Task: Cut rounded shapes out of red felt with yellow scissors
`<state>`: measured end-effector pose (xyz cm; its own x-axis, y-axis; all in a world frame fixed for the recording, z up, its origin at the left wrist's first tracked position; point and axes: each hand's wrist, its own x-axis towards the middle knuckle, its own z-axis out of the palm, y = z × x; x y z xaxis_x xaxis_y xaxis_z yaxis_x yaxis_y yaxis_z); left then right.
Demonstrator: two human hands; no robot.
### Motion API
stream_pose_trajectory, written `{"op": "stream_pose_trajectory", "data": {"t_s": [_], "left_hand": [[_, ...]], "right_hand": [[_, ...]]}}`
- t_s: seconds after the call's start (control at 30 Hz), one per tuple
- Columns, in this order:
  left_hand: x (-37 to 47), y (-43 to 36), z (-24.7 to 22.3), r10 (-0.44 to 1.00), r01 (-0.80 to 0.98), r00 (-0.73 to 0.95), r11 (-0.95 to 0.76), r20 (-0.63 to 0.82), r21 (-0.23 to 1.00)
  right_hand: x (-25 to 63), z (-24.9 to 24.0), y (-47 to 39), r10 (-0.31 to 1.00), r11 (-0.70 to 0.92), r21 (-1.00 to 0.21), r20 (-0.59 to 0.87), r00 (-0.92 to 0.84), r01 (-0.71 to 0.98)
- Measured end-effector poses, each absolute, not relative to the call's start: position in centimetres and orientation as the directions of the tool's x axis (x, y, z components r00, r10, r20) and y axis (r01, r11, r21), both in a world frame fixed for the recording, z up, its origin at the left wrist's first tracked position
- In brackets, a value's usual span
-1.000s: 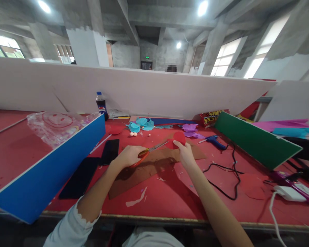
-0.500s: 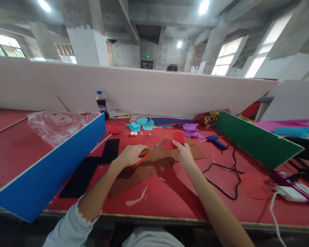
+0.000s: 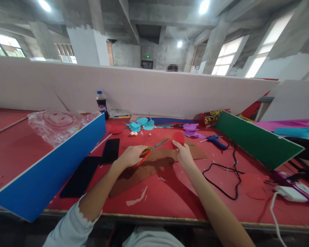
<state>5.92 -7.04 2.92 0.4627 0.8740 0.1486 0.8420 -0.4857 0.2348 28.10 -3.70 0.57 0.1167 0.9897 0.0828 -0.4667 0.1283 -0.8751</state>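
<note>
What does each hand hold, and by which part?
The left hand holds scissors by the handles; the right hand a red piece by its lower edge.

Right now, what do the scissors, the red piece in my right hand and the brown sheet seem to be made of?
Scissors: probably metal blades, from their grey sheen, with orange-and-yellow handles, likely plastic.
Red piece: thin and matte, perhaps paper or felt; the view can't settle which.
Brown sheet: likely paper, judging by its dull, flat, thin look.
</note>
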Motion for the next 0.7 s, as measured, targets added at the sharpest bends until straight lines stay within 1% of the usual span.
{"op": "stream_pose_trajectory", "data": {"t_s": [0.13,0.27,0.57,0.7], "left_hand": [[6.06,-6.92,2.36,0.868,0.834,0.466,-0.495,0.171,0.242],[6.31,-7.04,2.24,0.86,0.814,0.476,-0.51,0.183,0.279],[6.49,-6.96,2.05,0.865,0.815,0.465,-0.501,0.188,0.292],[6.45,-6.87,1.93,0.874,0.824,0.453,-0.486,0.176,0.29]], "right_hand": [[27.94,0.54,-3.58,0.992,0.124,-0.842,0.086,0.095,-0.525],[27.93,0.47,-3.42,0.992,0.115,-0.829,0.073,0.098,-0.547],[27.92,0.27,-3.23,0.989,0.124,-0.824,0.058,0.136,-0.553],[27.88,0.5,-3.46,0.987,0.134,-0.839,0.067,0.145,-0.527]]}}
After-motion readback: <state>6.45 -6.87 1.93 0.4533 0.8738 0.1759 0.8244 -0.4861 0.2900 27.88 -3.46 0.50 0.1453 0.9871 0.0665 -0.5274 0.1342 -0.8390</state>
